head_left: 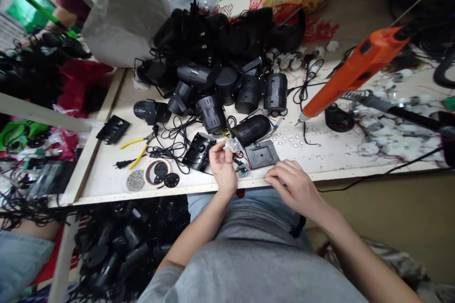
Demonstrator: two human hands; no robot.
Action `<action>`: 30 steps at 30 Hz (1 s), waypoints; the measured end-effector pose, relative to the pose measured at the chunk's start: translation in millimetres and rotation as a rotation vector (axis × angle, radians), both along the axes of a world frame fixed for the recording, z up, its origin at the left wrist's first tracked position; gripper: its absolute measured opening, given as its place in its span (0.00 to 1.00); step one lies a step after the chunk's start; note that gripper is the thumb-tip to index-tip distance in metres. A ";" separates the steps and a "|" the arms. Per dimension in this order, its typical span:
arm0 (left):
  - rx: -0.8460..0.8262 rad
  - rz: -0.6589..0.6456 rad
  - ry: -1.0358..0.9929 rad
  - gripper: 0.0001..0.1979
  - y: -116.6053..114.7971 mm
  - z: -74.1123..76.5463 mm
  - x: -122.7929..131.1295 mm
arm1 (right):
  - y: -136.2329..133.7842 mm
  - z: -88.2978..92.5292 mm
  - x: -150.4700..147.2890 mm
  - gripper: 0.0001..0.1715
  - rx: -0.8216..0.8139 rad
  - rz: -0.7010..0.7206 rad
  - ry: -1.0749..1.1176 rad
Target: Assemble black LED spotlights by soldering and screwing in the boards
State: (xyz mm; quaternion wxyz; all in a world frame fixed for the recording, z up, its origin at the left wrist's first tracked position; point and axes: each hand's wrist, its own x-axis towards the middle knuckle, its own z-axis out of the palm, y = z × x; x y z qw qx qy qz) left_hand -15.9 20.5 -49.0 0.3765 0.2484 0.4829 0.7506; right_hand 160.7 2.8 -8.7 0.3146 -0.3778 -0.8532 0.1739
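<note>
Near the table's front edge, my left hand [223, 165] is closed on a clear plastic piece [233, 145], pinched between thumb and fingers. Red wires run down beside it to a small green circuit board [242, 169]. My right hand [293, 184] rests at the edge with thumb and forefinger pressed together; whatever they hold is too small to name. Between and behind the hands lies a grey square plate [262, 154]. An open black half-shell [199, 151] sits left of my left hand, and a black cylindrical housing [250, 129] lies just behind the plate.
Black housings [209, 111] with cables are heaped at the back. An orange electric screwdriver [350, 75] hangs at right, above small clear lenses [287, 139]. Left are yellow-handled pliers [138, 147], a dish of screws [134, 181] and a tape roll [148, 175]. White parts [377, 132] cover the right.
</note>
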 end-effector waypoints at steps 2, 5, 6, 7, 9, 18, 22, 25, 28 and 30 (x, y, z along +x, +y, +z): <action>-0.005 -0.007 -0.025 0.19 0.9 0.5 -0.4 | 0.6 -0.4 3.5 0.09 0.012 -0.041 0.027; -0.015 -0.043 -0.107 0.21 1.7 1.4 -2.2 | 2.6 -2.0 8.2 0.07 0.030 -0.186 0.098; -0.023 -0.064 -0.144 0.21 1.9 1.9 -3.1 | 3.0 -3.0 9.9 0.07 0.037 -0.237 0.105; -0.035 -0.088 -0.176 0.20 1.9 2.3 -4.0 | 3.1 -4.4 11.8 0.07 0.045 -0.277 0.096; -0.059 -0.119 -0.208 0.20 1.7 3.0 -5.9 | 2.1 -8.6 15.7 0.07 0.059 -0.308 0.044; -0.084 -0.135 -0.207 0.18 2.3 3.6 -10.3 | -6.3 -23.9 22.4 0.09 0.143 -0.330 -0.125; -0.069 -0.131 -0.223 0.19 4.1 5.8 -9.9 | -6.5 6.2 30.5 0.11 0.257 -0.306 -0.159; -0.080 -0.129 -0.246 0.19 3.5 6.8 -8.2 | -3.2 44.7 54.6 0.19 0.476 -0.355 -0.228; -0.091 -0.131 -0.240 0.18 2.0 5.7 -6.9 | 16.3 80.8 90.0 0.23 0.693 -0.590 -0.374; -0.091 -0.135 -0.241 0.18 1.6 4.2 -7.3 | 39.1 99.4 110.5 0.23 0.454 -0.754 -0.488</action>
